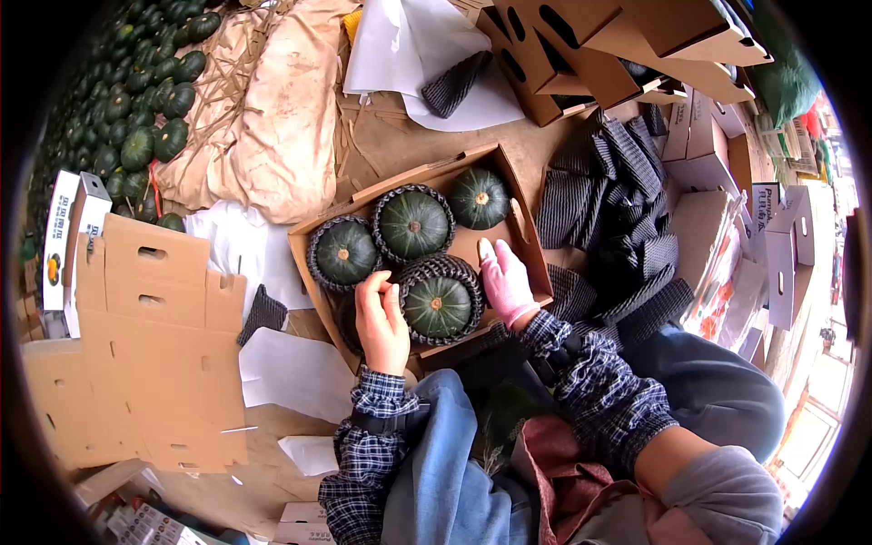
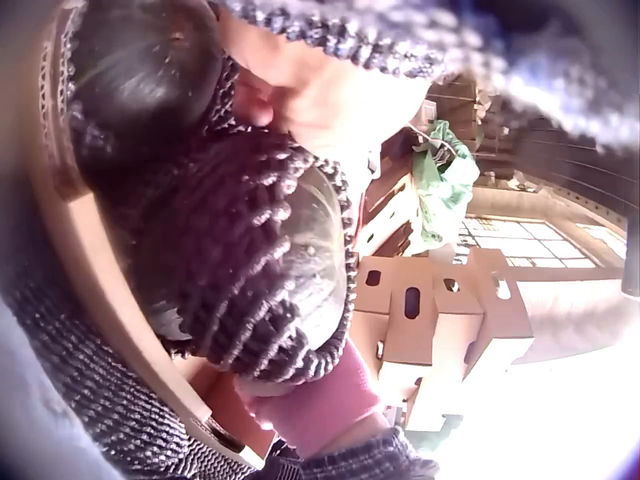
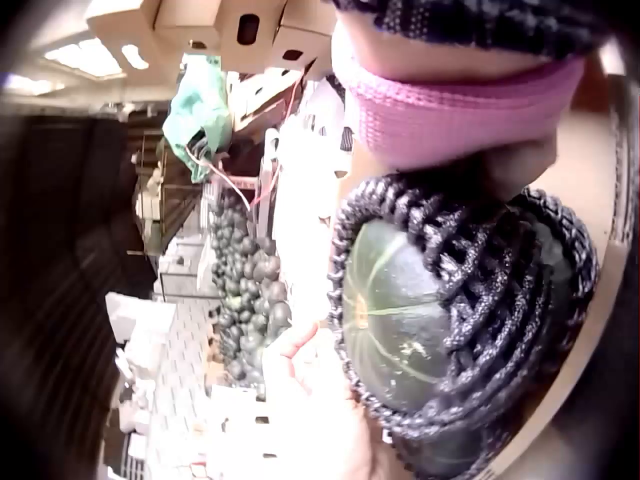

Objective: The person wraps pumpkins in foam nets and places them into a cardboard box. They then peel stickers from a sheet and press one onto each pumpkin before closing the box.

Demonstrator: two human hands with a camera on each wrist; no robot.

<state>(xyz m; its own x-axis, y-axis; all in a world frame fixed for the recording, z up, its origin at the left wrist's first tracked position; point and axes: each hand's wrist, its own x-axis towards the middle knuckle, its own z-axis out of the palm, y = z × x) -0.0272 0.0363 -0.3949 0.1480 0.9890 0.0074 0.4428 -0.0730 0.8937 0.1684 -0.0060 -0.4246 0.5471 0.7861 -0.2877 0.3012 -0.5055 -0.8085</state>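
Denim-covered legs [image 1: 436,463] and plaid sleeves [image 1: 372,454] lie nearest my head view, with an open cardboard box [image 1: 518,227] just beyond the knees, presumably set there to bring its contents within reach of both hands. The principal netted squash [image 1: 438,306] sits in the near part of the box, between the hands, its ribbed top and stem scar facing up out of the dark netting. At its left I see the bare left hand [image 1: 383,318], fingers bent at the rim of the netting; whether they pinch it I cannot tell. At its right, the right hand [image 1: 506,277], in a pink glove, has its fingers released and extended between squash and box wall; I judge that this flanking posture steadies the fruit. Beyond stand two more sleeved squashes, one at left [image 1: 345,254] and one in the middle [image 1: 413,222], while an unsleeved squash [image 1: 480,198] occupies the far right corner. I take the netting as cushioning between neighbours. Spare net sleeves [image 1: 609,191] are heaped at right, probably for convenience; loose squashes [image 1: 136,145] are piled far left, and flattened cardboard [image 1: 163,354] lies at left.
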